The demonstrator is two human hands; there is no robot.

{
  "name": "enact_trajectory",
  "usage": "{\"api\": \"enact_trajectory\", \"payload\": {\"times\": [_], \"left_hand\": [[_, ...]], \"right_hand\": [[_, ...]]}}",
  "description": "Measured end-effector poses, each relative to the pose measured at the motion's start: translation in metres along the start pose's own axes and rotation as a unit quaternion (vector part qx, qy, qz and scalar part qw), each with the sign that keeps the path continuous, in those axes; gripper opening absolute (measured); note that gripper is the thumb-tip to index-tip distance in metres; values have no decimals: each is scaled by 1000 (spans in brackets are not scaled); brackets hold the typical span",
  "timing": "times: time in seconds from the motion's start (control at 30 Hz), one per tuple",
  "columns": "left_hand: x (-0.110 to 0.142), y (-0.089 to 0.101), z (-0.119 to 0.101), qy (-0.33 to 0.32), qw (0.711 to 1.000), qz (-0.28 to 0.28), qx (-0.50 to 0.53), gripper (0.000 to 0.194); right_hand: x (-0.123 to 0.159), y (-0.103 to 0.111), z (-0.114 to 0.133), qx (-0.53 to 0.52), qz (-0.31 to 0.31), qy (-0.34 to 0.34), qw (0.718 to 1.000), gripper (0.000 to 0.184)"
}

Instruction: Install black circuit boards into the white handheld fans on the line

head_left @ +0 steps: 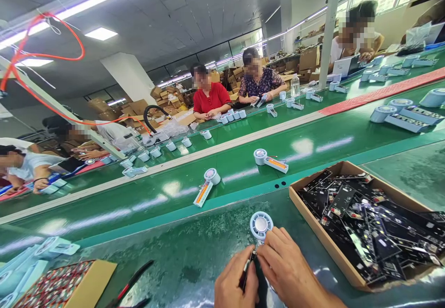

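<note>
In front of me a light-blue handheld fan [261,225] lies on the green worktop, its round grille facing up and its handle mostly covered by my hands. My left hand [233,280] is closed around a thin black circuit board [247,271], held edge-up beside the fan. My right hand [288,268] reaches over the fan's handle with thumb and fingertips pinched together at the board's upper end. What sits between those right fingertips is hidden.
To the right stands a cardboard box [325,247] of black circuit boards. At lower left are a carton [95,280] of red-wired parts, light-blue fan housings [21,271] and a black-and-red-handled tool [130,285]. Fans [211,176] lie on the green conveyor [239,159]; several people sit beyond.
</note>
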State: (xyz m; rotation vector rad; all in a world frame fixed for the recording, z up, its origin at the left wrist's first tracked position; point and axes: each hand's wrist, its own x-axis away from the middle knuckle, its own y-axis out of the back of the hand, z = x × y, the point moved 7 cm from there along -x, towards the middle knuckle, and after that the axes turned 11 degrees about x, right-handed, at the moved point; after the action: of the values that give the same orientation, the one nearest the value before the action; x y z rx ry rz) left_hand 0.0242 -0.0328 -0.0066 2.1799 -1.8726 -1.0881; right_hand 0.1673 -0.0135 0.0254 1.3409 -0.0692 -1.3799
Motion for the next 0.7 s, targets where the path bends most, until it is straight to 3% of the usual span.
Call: {"api": "enact_trajectory", "payload": {"times": [0.17, 0.3, 0.4, 0.5, 0.57, 0.63, 0.7], "left_hand": [[3, -1, 4, 96, 992, 21, 77, 39], [8, -8, 17, 248, 950, 32, 187, 50], [15, -15, 26, 332, 905, 22, 265, 61], [20, -19, 27, 357, 881, 14, 310, 66], [20, -18, 24, 345, 880, -2, 327, 64], [16, -15, 21, 320, 884, -22, 341, 60], [13, -14, 19, 308, 882, -27, 354, 57]], "right_hand": [[3, -3, -2, -14, 14, -9, 1000, 28], [6, 0, -16, -127, 56, -66, 988, 21], [16, 1, -41, -278, 132, -202, 930, 10], [30, 2, -56, -435, 164, -331, 821, 20], [36, 1, -58, -510, 155, -378, 757, 33], [36, 0, -57, -538, 135, -392, 735, 36], [34, -3, -54, -525, 128, -384, 749, 33]]}}
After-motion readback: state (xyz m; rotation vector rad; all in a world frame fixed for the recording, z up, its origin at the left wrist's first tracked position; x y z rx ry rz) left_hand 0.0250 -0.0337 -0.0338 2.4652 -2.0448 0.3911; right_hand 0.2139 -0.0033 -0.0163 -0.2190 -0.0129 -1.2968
